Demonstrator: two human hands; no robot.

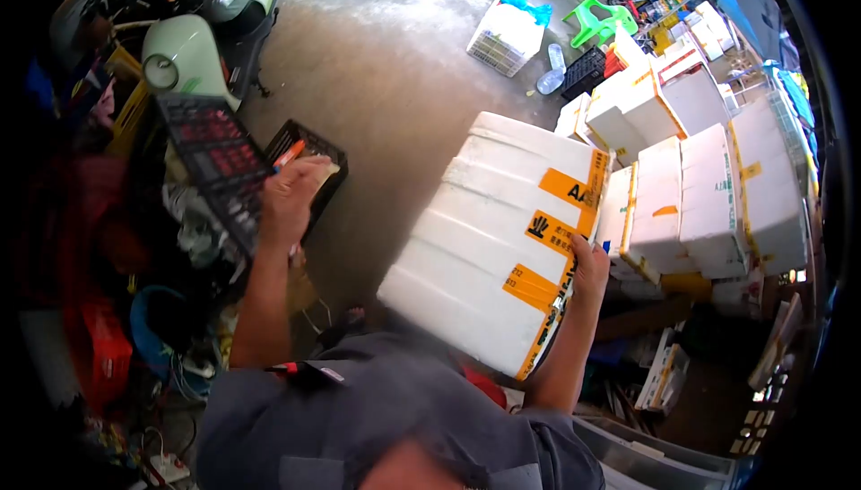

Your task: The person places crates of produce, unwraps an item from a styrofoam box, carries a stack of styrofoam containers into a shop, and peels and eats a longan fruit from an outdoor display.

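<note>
A big white foam box (484, 239) with orange tape and labels rests tilted against my front. My right hand (589, 268) grips its right side by the orange label. My left hand (289, 199) is raised at the left, closed around an orange pen (289, 156) and what looks like a pad of paper, right beside a black weighing display (215, 158) with red digits.
Stacked white foam boxes (708, 185) fill the right side. A pale green scooter (193, 42) stands at the upper left, with a black crate (316, 151) below it. A white basket (504, 37), a green stool (601, 19) and a water bottle (552, 71) sit on the concrete floor beyond.
</note>
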